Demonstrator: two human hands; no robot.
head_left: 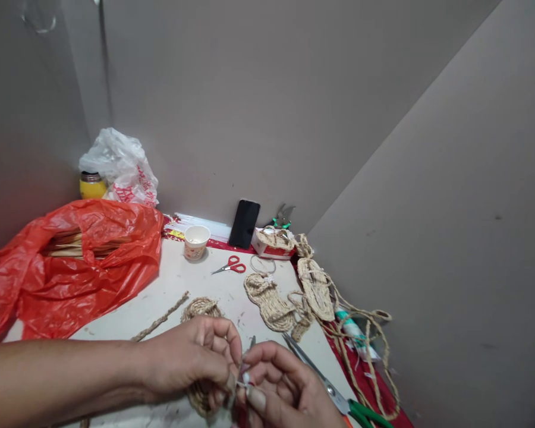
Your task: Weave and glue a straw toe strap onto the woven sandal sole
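Note:
My left hand (195,355) and my right hand (285,389) meet at the near edge of the table, fingers pinched together on a small woven straw piece (200,395) and a thin pale bit between the fingertips. A braided straw cord (160,320) trails away to the left from the straw piece, whose far end (200,307) shows above my left hand. Green-handled scissors (334,395) lie just right of my right hand. What exactly the right fingers pinch is too small to name.
Two finished straw sandals (270,303) (316,288) lie at mid-table with loose straw rope (374,351). Red scissors (232,266), a paper cup (196,241), a black phone (244,223) and a small box sit behind. A red plastic bag (71,267) fills the left; walls close in behind and right.

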